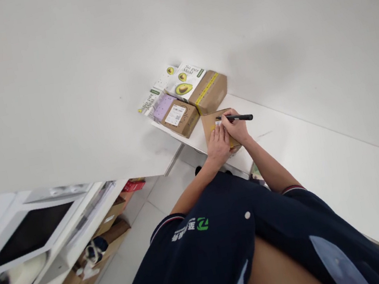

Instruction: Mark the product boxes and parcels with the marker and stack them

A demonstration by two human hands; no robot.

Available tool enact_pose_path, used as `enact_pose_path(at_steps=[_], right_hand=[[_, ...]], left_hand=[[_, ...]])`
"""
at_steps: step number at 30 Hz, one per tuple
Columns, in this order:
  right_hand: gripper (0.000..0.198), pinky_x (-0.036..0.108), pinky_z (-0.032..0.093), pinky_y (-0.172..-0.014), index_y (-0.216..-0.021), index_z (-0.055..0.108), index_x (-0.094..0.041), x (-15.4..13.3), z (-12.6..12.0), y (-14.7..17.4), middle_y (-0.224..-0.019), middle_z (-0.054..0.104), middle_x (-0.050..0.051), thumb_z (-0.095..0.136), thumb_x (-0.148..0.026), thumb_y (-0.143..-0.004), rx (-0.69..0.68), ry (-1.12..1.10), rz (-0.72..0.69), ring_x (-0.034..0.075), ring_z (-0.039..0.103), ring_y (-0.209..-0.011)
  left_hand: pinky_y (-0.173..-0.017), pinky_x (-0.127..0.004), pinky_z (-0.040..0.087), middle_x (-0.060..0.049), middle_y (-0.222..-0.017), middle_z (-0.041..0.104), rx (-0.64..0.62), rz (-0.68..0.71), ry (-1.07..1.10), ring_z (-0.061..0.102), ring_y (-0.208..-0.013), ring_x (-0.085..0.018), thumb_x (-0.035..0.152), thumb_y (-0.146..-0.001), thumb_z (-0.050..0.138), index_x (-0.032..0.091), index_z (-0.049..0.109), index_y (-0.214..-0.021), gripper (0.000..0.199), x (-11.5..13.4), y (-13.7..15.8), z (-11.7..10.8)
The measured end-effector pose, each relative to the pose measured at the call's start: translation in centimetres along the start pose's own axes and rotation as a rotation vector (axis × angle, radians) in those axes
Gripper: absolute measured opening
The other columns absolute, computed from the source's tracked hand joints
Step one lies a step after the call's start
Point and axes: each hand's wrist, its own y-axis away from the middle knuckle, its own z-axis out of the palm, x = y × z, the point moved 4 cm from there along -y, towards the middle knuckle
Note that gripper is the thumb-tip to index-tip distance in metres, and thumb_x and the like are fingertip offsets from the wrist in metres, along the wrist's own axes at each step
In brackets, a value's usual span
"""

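Observation:
A black marker pen (pixel 242 116) is gripped in my right hand (pixel 235 126), its tip pointing left over a brown cardboard box (pixel 209 122). My left hand (pixel 218 145) lies on the same box with its fingers stretched out, close to a small white label (pixel 218 123) and some yellow tape. Left of that box is a flatter brown carton (pixel 191 117) bearing a white printed label (pixel 175 114) and a lilac panel. Behind it stands a larger brown box (pixel 210 91) with yellow tape.
White avocado-printed boxes (pixel 186 80) sit at the back of the white counter (pixel 263 126), against the wall. At lower left, a shelf unit holds a dark-screened device (pixel 31 233) and brown cardboard boxes (pixel 112 234). A white panel edge (pixel 173 158) juts out left of the counter.

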Motion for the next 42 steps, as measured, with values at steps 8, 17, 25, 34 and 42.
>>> enact_pose_path(at_steps=[8, 17, 25, 34, 42], right_hand=[[0.009, 0.031, 0.049, -0.075, -0.083, 0.053, -0.025, 0.2, 0.1, -0.1, -0.074, 0.058, -0.003, 0.054, -0.033, -0.088, -0.028, 0.017, -0.015, 0.016, 0.057, -0.071], [0.011, 0.031, 0.051, -0.076, -0.083, 0.052, -0.026, 0.5, 0.2, -0.1, -0.075, 0.058, -0.003, 0.053, -0.035, -0.089, -0.011, 0.017, 0.023, 0.015, 0.056, -0.071], [0.014, 0.03, 0.05, -0.076, -0.082, 0.053, -0.026, 0.5, 0.3, -0.2, -0.074, 0.058, -0.003, 0.054, -0.037, -0.089, -0.029, 0.011, 0.007, 0.015, 0.057, -0.07], [0.026, 0.023, 0.046, -0.052, -0.08, 0.045, -0.026, 3.2, -1.2, -0.1, -0.064, 0.052, -0.005, 0.051, -0.049, -0.09, 0.268, -0.337, 0.316, 0.011, 0.052, -0.054], [0.022, 0.022, 0.046, -0.046, -0.072, 0.051, -0.022, 12.7, -7.8, 1.9, -0.054, 0.057, -0.001, 0.055, -0.036, -0.087, 0.235, 0.003, 0.785, 0.014, 0.059, -0.048]], left_hand=[[-0.127, -0.056, 0.021, -0.031, -0.161, 0.032, -0.002, 0.003, -0.003, 0.022, -0.155, -0.04, 0.039, -0.085, 0.071, -0.004, 0.04, -0.151, 0.084, 0.0, 0.0, 0.2], [-0.127, -0.056, 0.02, -0.03, -0.161, 0.031, 0.006, 0.001, -0.019, 0.021, -0.155, -0.039, 0.038, -0.085, 0.071, -0.003, 0.037, -0.153, 0.086, -0.1, 0.0, 0.4], [-0.127, -0.056, 0.021, -0.03, -0.161, 0.033, 0.011, 0.0, 0.009, 0.022, -0.155, -0.04, 0.04, -0.084, 0.071, -0.002, 0.04, -0.152, 0.085, -0.4, -0.2, 0.6], [-0.127, -0.053, 0.021, -0.027, -0.164, 0.028, 0.014, -0.014, -0.064, 0.023, -0.155, -0.038, 0.041, -0.086, 0.071, 0.0, 0.034, -0.155, 0.089, -0.4, 0.2, 0.0], [-0.127, -0.052, 0.021, -0.027, -0.165, 0.026, -0.01, -0.003, -0.102, 0.023, -0.156, -0.038, 0.044, -0.086, 0.07, 0.0, 0.033, -0.156, 0.091, -0.5, 0.2, -0.5]])
